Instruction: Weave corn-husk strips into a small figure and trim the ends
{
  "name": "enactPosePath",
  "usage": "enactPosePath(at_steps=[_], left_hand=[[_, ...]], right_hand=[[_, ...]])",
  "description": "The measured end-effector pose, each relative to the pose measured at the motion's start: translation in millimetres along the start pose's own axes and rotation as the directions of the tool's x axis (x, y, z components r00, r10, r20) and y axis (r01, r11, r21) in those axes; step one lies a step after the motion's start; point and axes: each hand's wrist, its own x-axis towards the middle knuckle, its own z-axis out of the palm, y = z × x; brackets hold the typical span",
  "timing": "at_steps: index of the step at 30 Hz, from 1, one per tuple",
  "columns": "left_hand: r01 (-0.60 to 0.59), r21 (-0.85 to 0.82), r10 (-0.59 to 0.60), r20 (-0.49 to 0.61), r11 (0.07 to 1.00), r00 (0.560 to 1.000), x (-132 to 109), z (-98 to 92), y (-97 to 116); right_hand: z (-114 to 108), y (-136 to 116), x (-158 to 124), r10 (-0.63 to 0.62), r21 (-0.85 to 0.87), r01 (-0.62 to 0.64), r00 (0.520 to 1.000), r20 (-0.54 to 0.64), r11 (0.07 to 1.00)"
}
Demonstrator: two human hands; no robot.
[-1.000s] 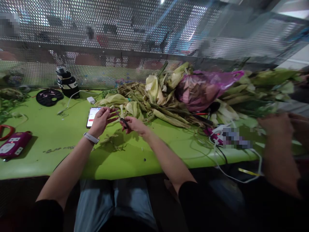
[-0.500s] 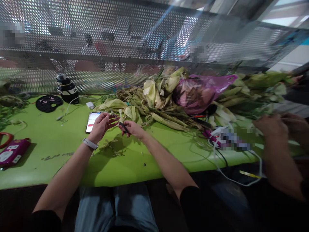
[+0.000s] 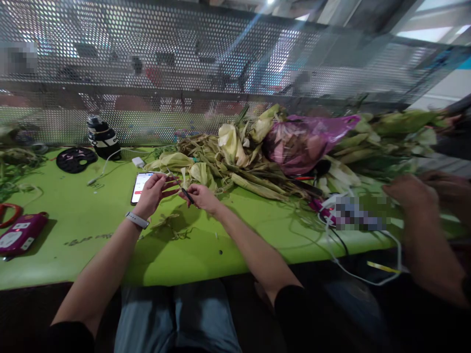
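Observation:
My left hand, with a pale watch band on its wrist, is over the right edge of a lit phone. Its thumb and forefinger are pinched together while the other fingers stretch to the right; anything in the pinch is too small to make out. My right hand grips a slim dark-handled tool, whose thin end slants up and left past my left fingertips. I cannot tell its exact kind. Under the hands, dry plant scraps lie on the green tabletop. A heap of corn husks rises behind my right hand.
A pink plastic bag sits among the husks. Left are a black bottle, a black palette-shaped disc, a white charger and a magenta power strip. Another person's hands and looped white cable are at right.
The tool in my right hand has shifted slightly in angle near my left fingers. Otherwise both hands keep nearly the same place, and the view has moved a little.

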Motion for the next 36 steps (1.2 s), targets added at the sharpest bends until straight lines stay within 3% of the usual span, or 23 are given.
enactPosePath(at_steps=[6,13,15,17,19,21,22,24,26,31,34,36], left_hand=[[-0.038,0.069,0.037,0.017,0.997,0.999,4,-5.7,-5],[-0.068,0.149,0.077,-0.058,0.987,0.995,10,-13.0,-8],[-0.072,0.149,0.081,-0.060,0.986,0.995,10,-14.2,-9],[-0.081,0.147,0.090,-0.058,0.986,0.994,11,-15.2,-10],[-0.093,0.151,0.103,-0.057,0.984,0.993,12,-16.2,-10],[-0.103,0.169,0.114,-0.055,0.980,0.992,13,-16.8,-11],[-0.105,0.181,0.116,-0.053,0.978,0.992,13,-16.8,-11],[-0.104,0.201,0.116,-0.046,0.974,0.992,13,-16.0,-11],[-0.101,0.221,0.110,-0.027,0.970,0.994,12,-14.2,-10],[-0.117,0.308,0.098,0.076,0.944,0.992,9,-8.4,-10],[-0.132,0.380,0.072,0.169,0.915,0.983,7,-5.7,-11],[-0.145,0.433,0.049,0.225,0.890,0.973,5,-4.2,-11]], right_hand=[[-1,2,1,-0.005,0.020,0.005,0.999,-0.040,1.000],[-19,0,7,-0.007,0.038,0.014,0.983,-0.182,0.999],[-26,-2,6,0.007,-0.026,-0.011,0.990,-0.141,1.000],[-33,-4,4,0.053,-0.243,-0.072,0.995,-0.084,0.967],[-38,-4,1,0.101,-0.591,-0.125,0.992,-0.073,0.797],[-40,-3,-2,0.100,-0.840,-0.124,0.991,-0.084,0.528],[-41,-3,-3,0.079,-0.898,-0.114,0.993,-0.089,0.424],[-41,-2,-5,0.017,-0.937,-0.098,0.995,-0.098,0.335],[-42,-3,-5,0.000,-0.934,-0.107,0.994,-0.114,0.342],[-47,-7,-5,0.114,-0.894,-0.084,0.993,-0.037,0.441],[-46,-9,-6,-0.058,-0.783,-0.004,0.997,-0.051,0.622],[-42,-10,-8,-0.211,-0.649,0.117,0.975,-0.069,0.752]])
